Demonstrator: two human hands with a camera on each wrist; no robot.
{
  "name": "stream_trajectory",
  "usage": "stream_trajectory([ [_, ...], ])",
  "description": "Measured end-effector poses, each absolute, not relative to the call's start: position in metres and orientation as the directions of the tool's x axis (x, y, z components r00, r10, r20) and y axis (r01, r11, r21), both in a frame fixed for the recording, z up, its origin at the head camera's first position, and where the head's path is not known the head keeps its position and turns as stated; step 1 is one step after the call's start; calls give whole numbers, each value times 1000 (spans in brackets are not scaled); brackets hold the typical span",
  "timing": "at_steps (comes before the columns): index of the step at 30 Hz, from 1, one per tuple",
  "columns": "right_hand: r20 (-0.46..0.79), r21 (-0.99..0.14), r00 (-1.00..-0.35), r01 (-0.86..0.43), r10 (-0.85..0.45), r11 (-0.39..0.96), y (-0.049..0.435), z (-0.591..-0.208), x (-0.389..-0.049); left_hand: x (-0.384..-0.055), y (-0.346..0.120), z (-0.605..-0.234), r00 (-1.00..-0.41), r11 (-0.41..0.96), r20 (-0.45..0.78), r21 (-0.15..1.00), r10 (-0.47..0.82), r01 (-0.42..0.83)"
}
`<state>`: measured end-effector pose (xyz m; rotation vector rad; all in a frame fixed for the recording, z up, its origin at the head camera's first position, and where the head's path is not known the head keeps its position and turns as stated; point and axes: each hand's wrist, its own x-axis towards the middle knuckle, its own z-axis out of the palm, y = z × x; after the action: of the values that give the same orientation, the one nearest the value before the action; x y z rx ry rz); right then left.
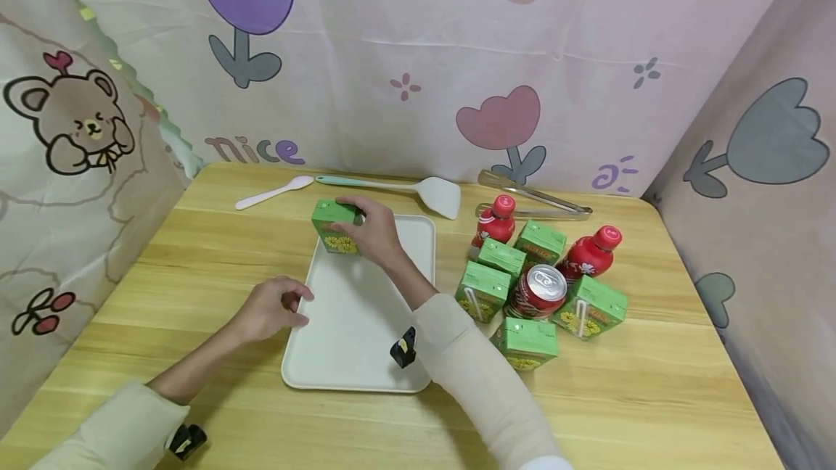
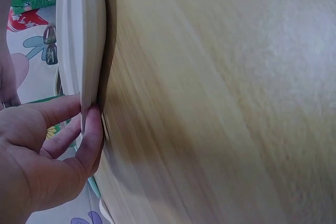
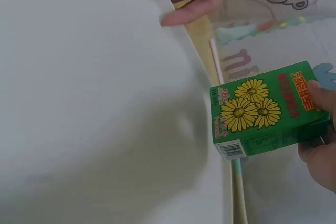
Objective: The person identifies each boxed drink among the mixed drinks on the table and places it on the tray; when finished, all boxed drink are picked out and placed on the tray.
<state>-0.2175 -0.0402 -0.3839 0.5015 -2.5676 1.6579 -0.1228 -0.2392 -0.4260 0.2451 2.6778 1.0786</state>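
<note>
My right hand grips a green drink carton with yellow flowers on its front. The carton is upright at the far left corner of a white tray, close over its rim. Thumb and fingers hold it near the top, as the right wrist view shows. At the middle of the tray's left side, my left hand pinches the rim between thumb and fingers. In the left wrist view the fingers wrap the tray's edge, close to the wooden tabletop.
Right of the tray stand several green cartons, a red can and two red bottles. Behind lie a pink spoon, a white spatula with a green handle, and metal tongs. A patterned cloth hangs beyond the table.
</note>
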Motion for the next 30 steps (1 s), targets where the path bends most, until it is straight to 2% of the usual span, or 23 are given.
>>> stream_trajectory([
  [11,102,-901,-969,-186,-225,393,-45,-396,-238,-120,-242,-427,-956,697,-163,715,242,55],
  [30,90,-924,-958,-183,-273,336,-46,-395,-254,-122,-240,-427,-961,704,-148,708,232,61],
])
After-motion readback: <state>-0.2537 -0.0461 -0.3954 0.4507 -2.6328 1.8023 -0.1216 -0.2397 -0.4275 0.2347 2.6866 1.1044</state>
